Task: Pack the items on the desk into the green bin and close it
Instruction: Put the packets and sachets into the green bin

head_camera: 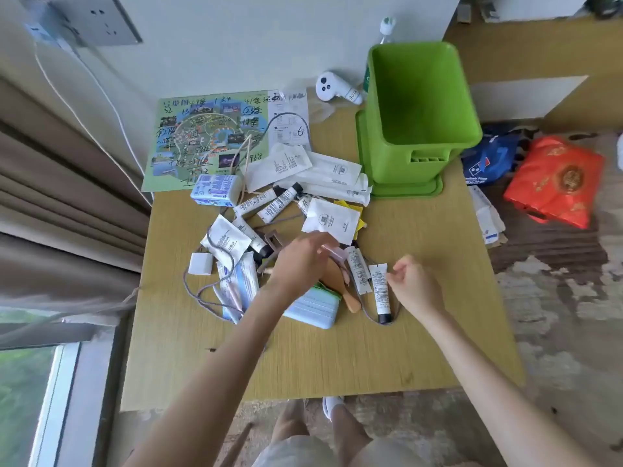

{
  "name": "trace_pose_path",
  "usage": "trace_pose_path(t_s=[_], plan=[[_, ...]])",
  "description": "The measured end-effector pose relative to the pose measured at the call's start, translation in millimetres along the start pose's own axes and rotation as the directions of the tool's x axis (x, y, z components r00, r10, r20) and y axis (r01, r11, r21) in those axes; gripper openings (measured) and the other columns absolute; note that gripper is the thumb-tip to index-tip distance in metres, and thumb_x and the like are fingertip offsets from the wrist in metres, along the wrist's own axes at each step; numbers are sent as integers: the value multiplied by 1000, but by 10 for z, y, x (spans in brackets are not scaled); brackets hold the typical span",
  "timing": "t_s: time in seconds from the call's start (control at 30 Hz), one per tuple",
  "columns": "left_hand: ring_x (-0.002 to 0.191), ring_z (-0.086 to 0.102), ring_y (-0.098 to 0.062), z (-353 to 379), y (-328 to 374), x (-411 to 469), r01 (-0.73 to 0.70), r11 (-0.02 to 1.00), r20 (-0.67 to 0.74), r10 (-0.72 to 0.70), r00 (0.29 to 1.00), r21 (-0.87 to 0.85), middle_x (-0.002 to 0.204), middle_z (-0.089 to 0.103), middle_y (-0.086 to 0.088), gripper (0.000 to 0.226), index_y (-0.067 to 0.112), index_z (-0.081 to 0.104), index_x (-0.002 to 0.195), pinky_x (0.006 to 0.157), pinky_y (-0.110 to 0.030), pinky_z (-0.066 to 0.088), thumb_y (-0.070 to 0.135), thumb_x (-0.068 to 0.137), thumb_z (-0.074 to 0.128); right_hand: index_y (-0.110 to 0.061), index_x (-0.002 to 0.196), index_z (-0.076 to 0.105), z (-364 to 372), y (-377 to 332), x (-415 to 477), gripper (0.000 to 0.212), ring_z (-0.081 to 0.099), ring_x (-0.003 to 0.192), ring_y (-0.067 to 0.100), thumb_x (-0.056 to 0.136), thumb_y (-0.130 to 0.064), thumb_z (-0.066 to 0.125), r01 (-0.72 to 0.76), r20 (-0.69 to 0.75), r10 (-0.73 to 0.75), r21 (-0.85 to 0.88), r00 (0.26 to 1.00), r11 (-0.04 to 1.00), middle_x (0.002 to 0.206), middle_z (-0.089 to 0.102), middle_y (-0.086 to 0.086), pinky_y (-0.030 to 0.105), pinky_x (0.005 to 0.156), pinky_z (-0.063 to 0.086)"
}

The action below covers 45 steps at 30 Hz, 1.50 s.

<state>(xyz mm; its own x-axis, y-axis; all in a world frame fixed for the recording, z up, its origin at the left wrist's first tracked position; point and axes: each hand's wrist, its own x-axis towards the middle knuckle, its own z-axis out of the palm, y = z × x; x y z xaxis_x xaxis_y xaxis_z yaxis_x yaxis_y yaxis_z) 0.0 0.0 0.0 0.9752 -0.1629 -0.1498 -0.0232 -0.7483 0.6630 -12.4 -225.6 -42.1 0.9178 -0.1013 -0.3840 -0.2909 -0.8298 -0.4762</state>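
Barely started tbh. Green bin point(387, 156) sat empty at the counter's point(438, 332) far right corner, lid point(408, 191) under it afaict. Pile of tubes n sachets point(286, 197) all lay mid-counter. Left hand point(300, 261) hovered flat-fingered above; right hand point(414, 284) curled by a tube point(381, 291), couldn't tell if pinching.

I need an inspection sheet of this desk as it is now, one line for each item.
Surface: desk, wooden, things heaped mid-desk.
Job's things: green bin open, nothing seen inside, lid under it; tubes, sachets, blue case unpacked.
Clutter: map, controller by the wall.
Hands: left hand over the heap, blurred, fingers fairly straight; right hand curled at a tube, grip unclear.
Cables: grey cord through the heap; white cable from socket.
Surroundings: curtain left; red bag on floor right.
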Motion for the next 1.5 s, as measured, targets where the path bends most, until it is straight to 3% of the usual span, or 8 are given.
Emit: trace_pose_path(t_s=[0.3,0.47,0.8,1.07,1.17,1.27,1.37,1.5], plan=[[116,46,-19,678,185,319,-337,842,323,208,923,422,125,55,4,49,22,54,130,95,-33,38,2,85,51,-9,96,46,208,43,-38,28,61,70,26,86,-28,64,-71,13,74,-176,997,982,86,63,6,29,46,30],[114,45,-21,790,130,391,-478,670,435,248,866,569,121,52,0,49,19,53,128,101,-33,34,1,82,49,-5,88,49,197,137,8,26,61,66,27,78,-21,66,-149,13,149,33,989,988,76,62,7,29,49,37],[111,46,-21,842,231,571,-751,468,723,288,628,466,127,48,-1,73,16,40,134,92,-34,40,48,77,71,-14,76,46,-17,529,-5,10,58,48,17,84,-11,51,-376,99,388,543,916,751,64,50,0,28,51,45],[104,54,-21,829,150,646,-815,435,704,434,562,383,116,54,-1,34,17,47,129,89,-33,43,17,95,50,-12,83,48,-21,543,-60,6,49,53,17,86,-9,52,-329,115,327,597,938,732,70,52,5,32,55,42],[96,57,-25,806,132,666,-755,591,580,521,626,284,112,56,-5,28,11,53,126,78,-36,46,14,99,46,-12,81,48,-53,496,-19,7,49,54,15,87,-8,52,-304,95,314,616,945,727,70,52,3,28,52,43],[80,55,-19,718,211,694,-529,848,288,513,808,-26,97,55,-1,9,10,57,105,65,-34,45,13,98,52,-6,88,52,-75,432,51,2,50,57,15,88,-8,53,-278,75,301,633,951,722,75,53,5,26,51,43],[66,42,-8,587,275,787,-272,917,76,306,949,-291,73,45,5,21,19,44,81,61,-27,35,17,99,53,-4,91,53,-70,333,138,5,49,61,19,90,-9,55,-255,54,290,643,955,722,76,52,8,33,55,41],[64,60,-14,353,195,979,-27,879,-6,27,1000,-477,79,55,0,18,9,38,96,59,-36,52,25,103,41,-8,78,53,-50,113,289,15,46,60,17,84,-14,65,-189,21,223,610,975,769,68,51,3,31,57,36]])
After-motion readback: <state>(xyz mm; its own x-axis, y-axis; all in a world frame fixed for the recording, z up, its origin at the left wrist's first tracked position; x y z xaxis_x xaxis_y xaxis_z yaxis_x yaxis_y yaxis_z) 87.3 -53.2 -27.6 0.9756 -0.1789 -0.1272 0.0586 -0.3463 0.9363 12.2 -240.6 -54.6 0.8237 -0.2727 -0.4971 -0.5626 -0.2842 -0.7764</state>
